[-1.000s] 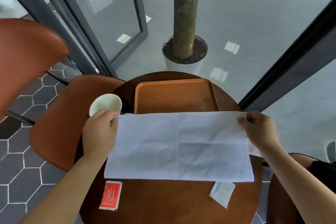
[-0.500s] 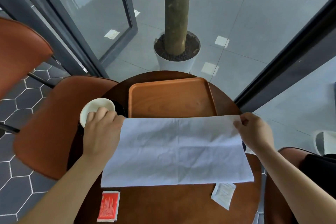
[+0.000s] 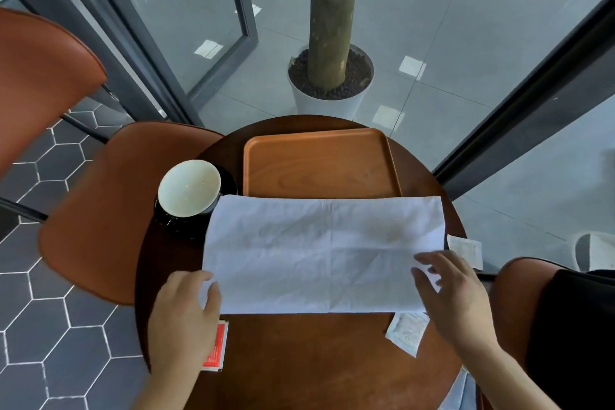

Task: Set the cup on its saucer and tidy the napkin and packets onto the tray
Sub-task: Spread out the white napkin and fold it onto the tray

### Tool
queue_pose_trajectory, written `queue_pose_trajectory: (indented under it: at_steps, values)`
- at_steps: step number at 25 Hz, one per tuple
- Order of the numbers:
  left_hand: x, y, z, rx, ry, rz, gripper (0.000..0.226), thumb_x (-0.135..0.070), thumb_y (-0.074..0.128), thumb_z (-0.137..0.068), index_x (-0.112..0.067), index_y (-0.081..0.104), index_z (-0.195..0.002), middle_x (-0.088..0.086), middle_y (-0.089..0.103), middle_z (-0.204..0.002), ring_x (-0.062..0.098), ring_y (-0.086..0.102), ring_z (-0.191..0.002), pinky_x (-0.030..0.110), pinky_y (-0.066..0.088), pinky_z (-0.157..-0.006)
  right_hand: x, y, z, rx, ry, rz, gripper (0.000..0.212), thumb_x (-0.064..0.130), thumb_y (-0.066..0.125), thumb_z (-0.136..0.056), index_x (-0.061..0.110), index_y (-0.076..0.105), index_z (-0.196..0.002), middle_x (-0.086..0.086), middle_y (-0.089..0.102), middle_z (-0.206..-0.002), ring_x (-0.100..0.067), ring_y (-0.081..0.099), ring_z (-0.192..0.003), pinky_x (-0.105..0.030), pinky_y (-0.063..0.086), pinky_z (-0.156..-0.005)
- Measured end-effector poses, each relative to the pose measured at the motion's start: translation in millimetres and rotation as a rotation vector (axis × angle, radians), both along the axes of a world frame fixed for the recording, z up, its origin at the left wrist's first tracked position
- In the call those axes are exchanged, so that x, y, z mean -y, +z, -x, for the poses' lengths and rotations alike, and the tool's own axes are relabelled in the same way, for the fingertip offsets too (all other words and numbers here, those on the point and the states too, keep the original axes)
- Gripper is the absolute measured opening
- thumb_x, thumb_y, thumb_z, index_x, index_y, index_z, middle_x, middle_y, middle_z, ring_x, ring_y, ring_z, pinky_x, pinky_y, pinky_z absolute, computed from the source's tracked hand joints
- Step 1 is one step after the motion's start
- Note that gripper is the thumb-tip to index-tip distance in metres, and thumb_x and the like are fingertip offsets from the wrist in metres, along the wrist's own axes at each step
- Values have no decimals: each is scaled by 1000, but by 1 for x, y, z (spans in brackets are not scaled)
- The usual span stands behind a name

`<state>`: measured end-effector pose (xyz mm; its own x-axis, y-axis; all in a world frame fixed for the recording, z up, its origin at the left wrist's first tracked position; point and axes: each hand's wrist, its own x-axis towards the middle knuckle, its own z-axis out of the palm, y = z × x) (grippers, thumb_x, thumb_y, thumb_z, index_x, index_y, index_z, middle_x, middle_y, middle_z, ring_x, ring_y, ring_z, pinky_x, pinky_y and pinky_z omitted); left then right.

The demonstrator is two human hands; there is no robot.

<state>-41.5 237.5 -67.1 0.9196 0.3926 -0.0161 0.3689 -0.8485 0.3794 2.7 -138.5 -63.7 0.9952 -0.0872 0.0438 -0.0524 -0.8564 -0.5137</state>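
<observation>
On table (image 3: 299,359): napkin (image 3: 316,253) covers tray (image 3: 316,166) near rim; white packet (image 3: 406,333) partly beneath.

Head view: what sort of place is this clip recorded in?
Most likely a café seating corner: a small round table carries a serving tray, a cup and a red packet, with an orange chair beside it, and glass panels and a potted tree behind.
</observation>
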Motion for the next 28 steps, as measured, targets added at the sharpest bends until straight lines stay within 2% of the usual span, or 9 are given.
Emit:
queue_pose_trajectory:
  at_steps: [2,6,8,10,13,17,20,22,28]
  values:
    - [-8,-5,13,-85,93,-8,24,-26,70,-87,-10,70,-105,9,64,-94,23,58,-74,31,40,-61,11,-2,16,-28,-124,-35,15,9,74,-85,17,72,-98,4,67,-95,-15,64,-76,-31,52,-61]
    - [-13,-4,14,-225,97,-52,44,-47,64,-89,-10,68,-111,3,63,-80,13,46,-63,26,32,-53,27,-7,23,-123,-227,81,16,18,72,-87,13,73,-102,-5,67,-107,-27,64,-90,-33,49,-69]
    - [-14,-4,11,-343,131,-48,52,-56,57,-90,-12,65,-117,-4,58,-74,12,46,-62,27,32,-52,27,-4,21,-173,-288,105,18,27,71,-87,15,71,-101,-3,65,-104,-25,60,-85,-30,43,-67]
    - [-16,-3,10,-364,162,5,51,-56,58,-90,-13,65,-117,-8,54,-71,14,49,-64,28,35,-55,25,-1,21,-224,-343,81,17,35,68,-87,20,68,-95,2,62,-90,-18,55,-73,-29,38,-62]
    - [-18,-2,10,-271,241,200,35,-43,66,-90,-11,68,-105,1,67,-83,21,60,-74,36,48,-66,24,1,22,-278,-375,29,14,35,68,-87,23,67,-93,7,60,-79,-16,56,-70,-30,40,-62]
    - [-21,-2,15,-186,347,380,17,-34,70,-89,-19,64,-83,2,70,-83,23,65,-77,45,54,-73,26,-1,25,-299,-448,-203,13,26,71,-86,24,70,-98,9,66,-81,-16,64,-76,-35,52,-69]
    - [-22,-3,17,-128,427,565,14,-28,72,-89,-18,64,-83,4,71,-82,23,69,-77,44,56,-69,24,5,30,-287,-587,-637,18,11,77,-82,25,72,-92,-1,67,-77,-22,71,-76,-42,62,-74]
    - [-22,-1,17,-67,531,755,11,-18,75,-87,-12,65,-86,12,72,-83,25,71,-76,37,55,-61,25,10,33,-247,-661,-775,26,4,81,-76,25,73,-89,1,61,-69,-20,67,-71,-37,62,-72]
    - [-30,7,37,26,608,890,13,-4,74,-85,-12,68,-93,16,72,-83,25,70,-72,30,57,-57,31,18,51,-161,-528,-442,34,11,85,-69,33,70,-91,7,66,-83,-13,65,-74,-28,52,-61]
